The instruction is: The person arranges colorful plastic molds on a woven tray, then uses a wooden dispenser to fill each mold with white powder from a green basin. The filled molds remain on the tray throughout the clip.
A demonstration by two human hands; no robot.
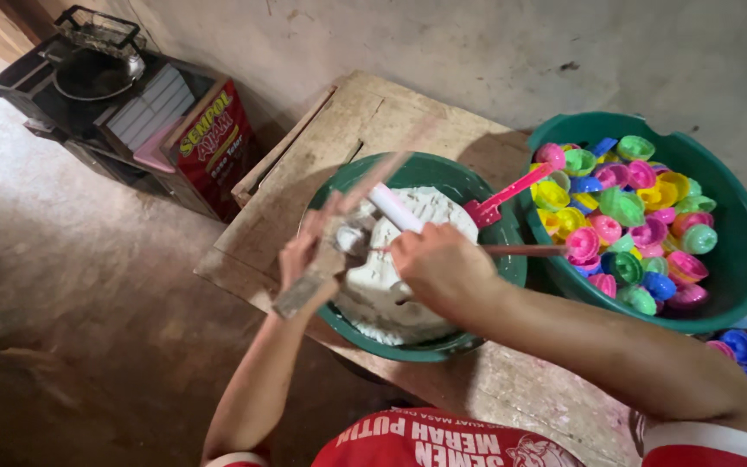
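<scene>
White paste: fills the green basin (443,173) on the wooden desk (322,147), directly under both my hands.
Left grip: my left hand (304,251) is closed round a flat wooden stick (339,233), slanted over the basin so drips likely fall back in.
Right grip: my right hand (443,268) is closed on a thin rod (520,251); a white tube (395,207) juts just beside it.
Pink scoop: (503,201) rests on the basin's rim.
Coloured moulds: (624,216) heaped in a second tub (737,259), touching the basin, within reach.
</scene>
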